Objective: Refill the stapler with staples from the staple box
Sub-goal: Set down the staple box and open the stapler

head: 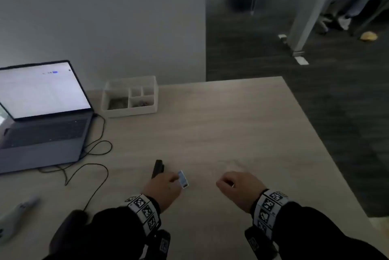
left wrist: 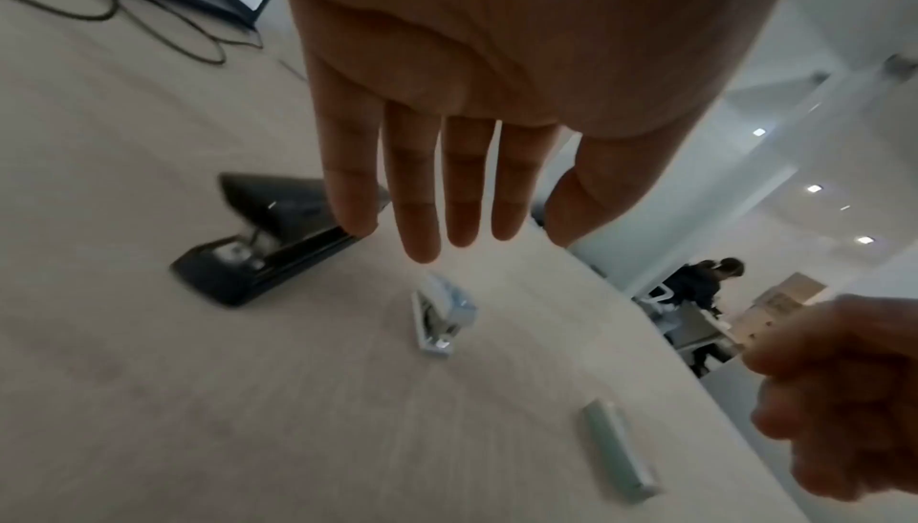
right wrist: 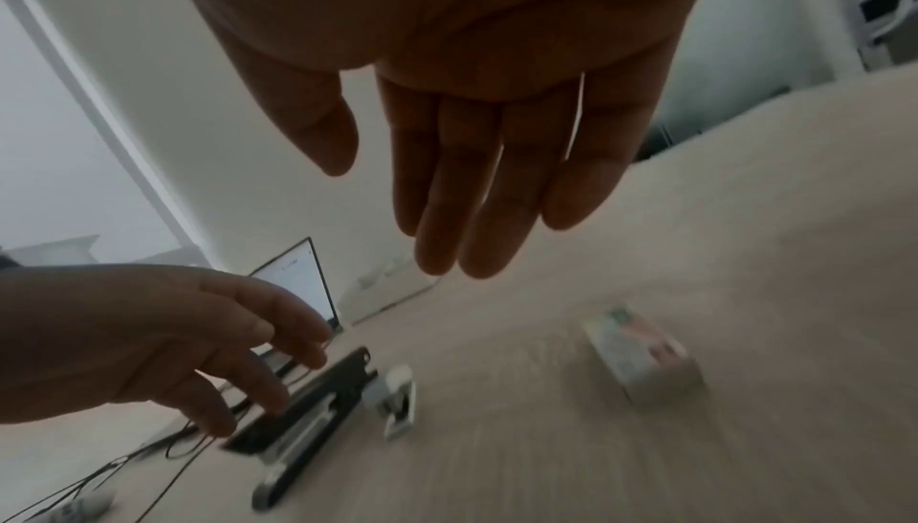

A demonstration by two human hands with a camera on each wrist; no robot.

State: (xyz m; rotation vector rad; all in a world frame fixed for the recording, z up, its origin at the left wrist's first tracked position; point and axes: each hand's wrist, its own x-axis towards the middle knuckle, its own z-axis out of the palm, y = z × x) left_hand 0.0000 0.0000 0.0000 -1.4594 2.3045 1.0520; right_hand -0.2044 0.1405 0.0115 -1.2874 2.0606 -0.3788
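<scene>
The black stapler point(head: 157, 168) point(left wrist: 268, 241) lies on the wooden table point(head: 210, 125). My left hand point(head: 166, 181) point(left wrist: 437, 241) hovers over its near end with straight fingers and holds nothing. Beside the stapler sits a small pale blue staple tray point(head: 183, 179) point(left wrist: 439, 319) point(right wrist: 395, 400). A printed staple box point(right wrist: 640, 355) point(left wrist: 618, 449) lies further right, below my right hand point(head: 225, 182) point(right wrist: 447, 249). That hand is empty and its fingers hang loose above the table. The head view hides this box behind the hand. Motion blur smears the stapler point(right wrist: 298, 414).
An open laptop point(head: 42, 116) stands at the back left, with black cables point(head: 94, 154) trailing across the table toward me. A white divided organiser point(head: 130, 97) sits against the wall. A pale object point(head: 19, 213) lies at the left edge. The table's right edge drops to dark floor.
</scene>
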